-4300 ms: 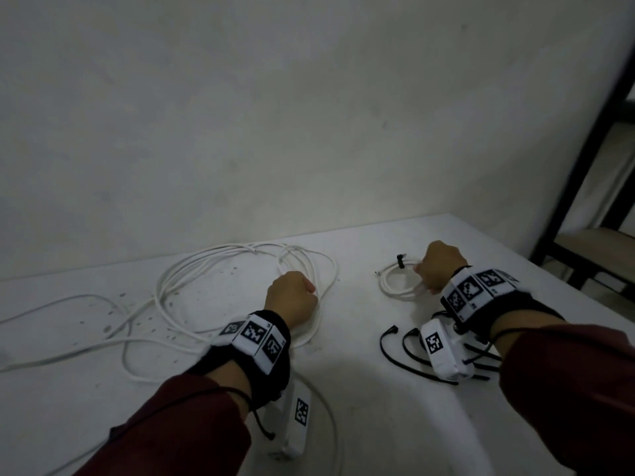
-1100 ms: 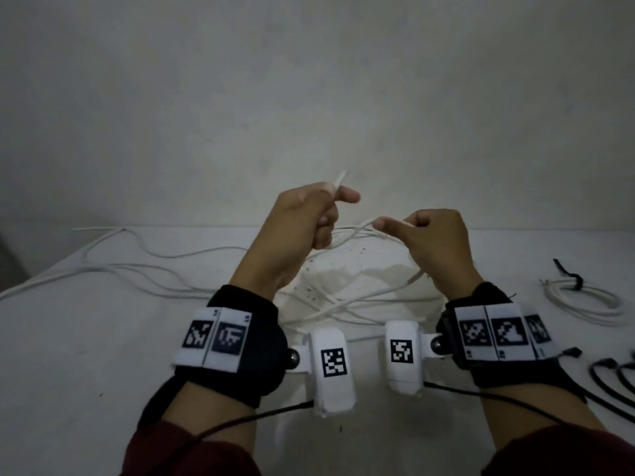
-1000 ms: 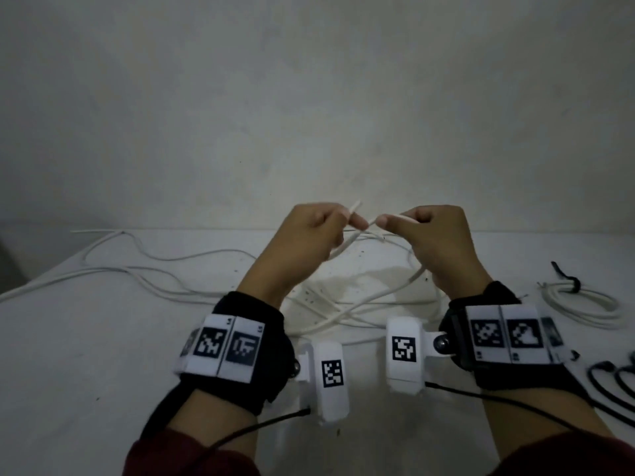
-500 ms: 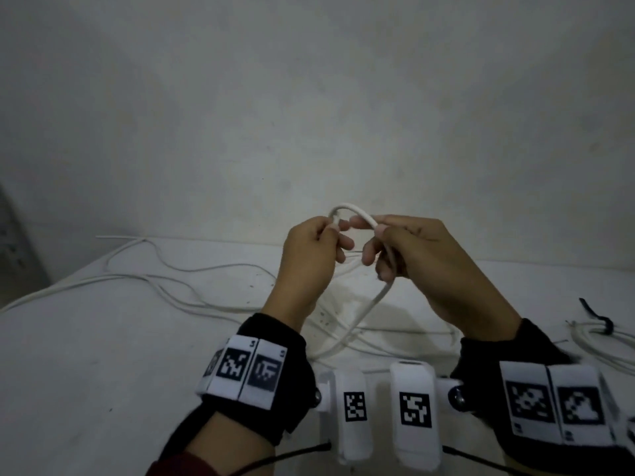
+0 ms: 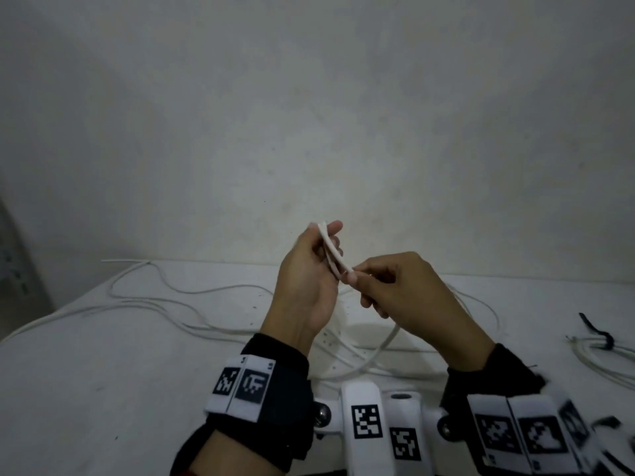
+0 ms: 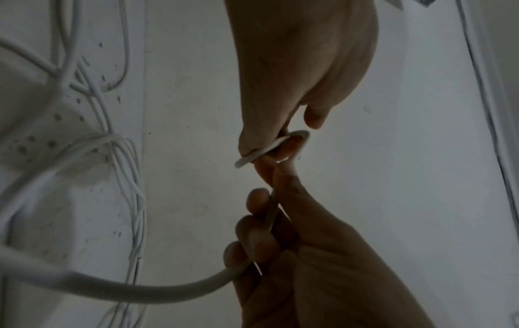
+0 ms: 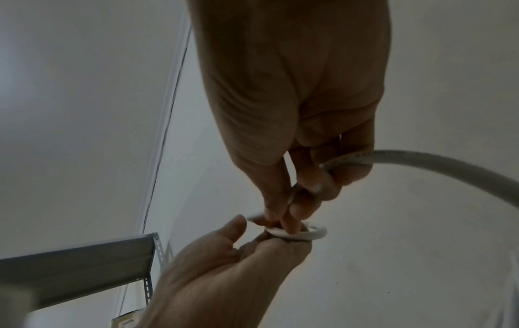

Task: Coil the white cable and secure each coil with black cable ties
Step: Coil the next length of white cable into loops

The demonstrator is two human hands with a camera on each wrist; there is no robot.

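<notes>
Figure: starting a new coil. The left hand [image 5: 305, 280] stands raised at the centre of the head view, thumb and forefinger pinching the first small loop of the white cable [image 5: 331, 247] near its free end. The right hand [image 5: 409, 290], at 3 o'clock of the left and touching it at the fingertips, pinches the same loop at its lower bend, its remaining fingers curled round the running cable, which leaves the fist at 6 o'clock and drops in an arc to the table [image 5: 103, 372].

Risks, as judged. The loop is small and tight, and the cable looks springy: if either pinch slackens, the loop is likely to open and the short free end to slip out. The slack on the table lies in crossing strands [image 5: 192, 304] from 9 to 11 o'clock of the hands; drawing in more length may drag a tangle or a kink into the coil. Uneven turns would make a bundle that a tie holds poorly.

Limits of view. The far end of the cable runs out of frame at 9 o'clock. A finished coil [image 5: 598, 355] with its black cable tie [image 5: 599, 334] lies at 3 o'clock, cut by the frame edge. The spare ties at 5 o'clock are blurred, and their number cannot be told. The wrist views are dim; how many turns the loop holds cannot be told.
</notes>
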